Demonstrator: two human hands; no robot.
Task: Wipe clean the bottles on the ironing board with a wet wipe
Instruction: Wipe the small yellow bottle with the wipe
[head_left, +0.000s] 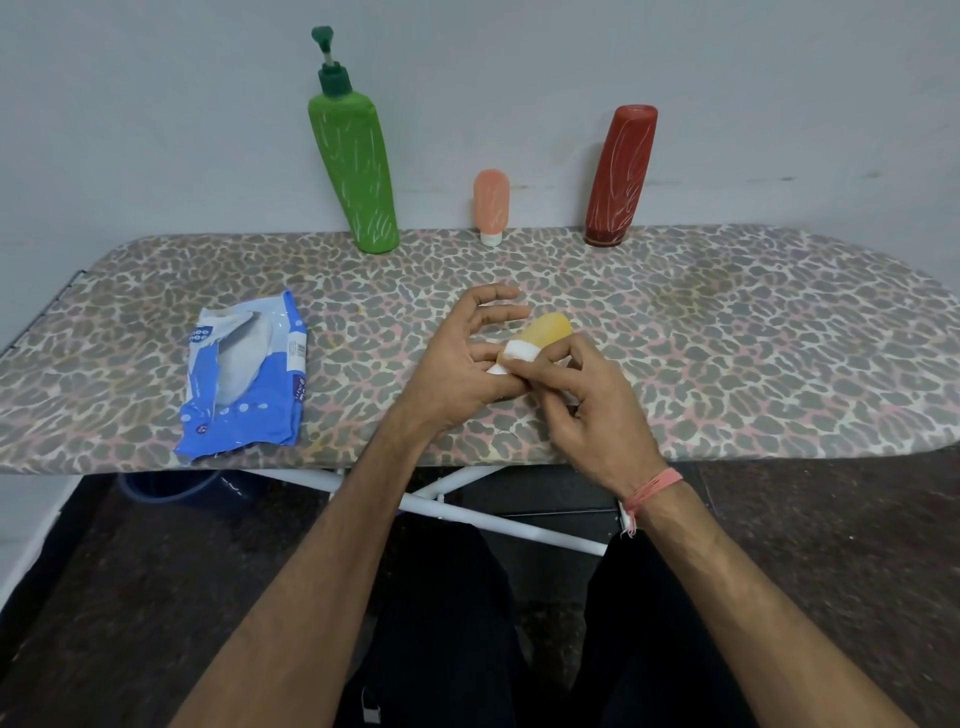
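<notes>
**Wiping the little yellow bottle without missing spots**

So here's my setup, big stuff first. The ironing board runs across in front of me with the leopard-print cover, pushed up against the wall. Standing along the far edge are the green pump bottle, the red bottle and, between them, the small peach tube on its white cap. All three have whitish streaks on them, so I'd guess they're not wiped yet. The wet wipe pack lies torn open to my left.

Down to the job in hand: the yellow bottle is held just above the board, near the front edge, cap end toward me. My left hand steadies it from the side, upper fingers loosely spread, lower ones against the bottle. My right hand is curled in, pinching the wet wipe against the cap end.

My tip: rotate the bottle with the left hand and keep the wipe hand fixed (way less fumbling). It's small and probably slippery when damp, so grip firm, and work cap to base.
</notes>
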